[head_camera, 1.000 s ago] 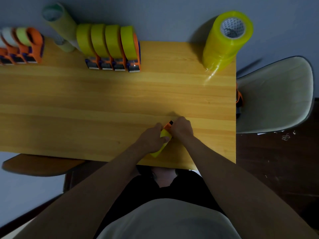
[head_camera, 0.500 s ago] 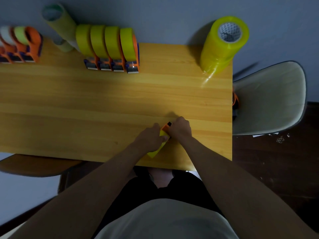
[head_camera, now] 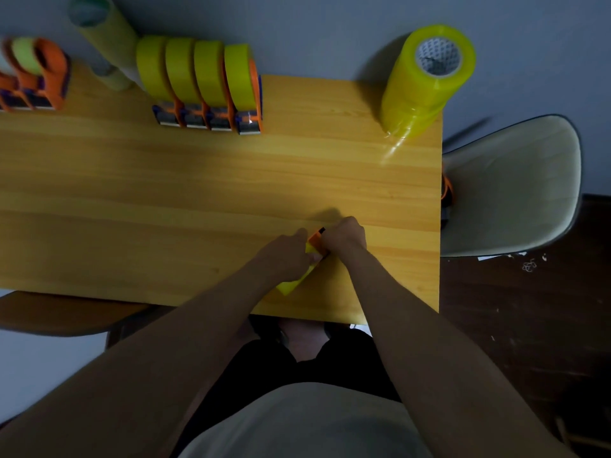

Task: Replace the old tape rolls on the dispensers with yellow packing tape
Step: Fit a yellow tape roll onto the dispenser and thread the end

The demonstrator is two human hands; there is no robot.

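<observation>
Lower centre of the frame: the left hand [head_camera: 287,256] grips a yellow tape roll [head_camera: 292,283] while the right hand [head_camera: 344,238] clamps the orange dispenser [head_camera: 315,240] against it. Loading seems underway; next, probably seat the roll and thread its end.

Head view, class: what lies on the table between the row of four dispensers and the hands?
Only bare table between the dispensers and both hands, left, right.

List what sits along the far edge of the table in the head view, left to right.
Orange dispensers with old rolls → leaning green tube → four dispensers with yellow tape → tall stack of yellow tape rolls.
</observation>
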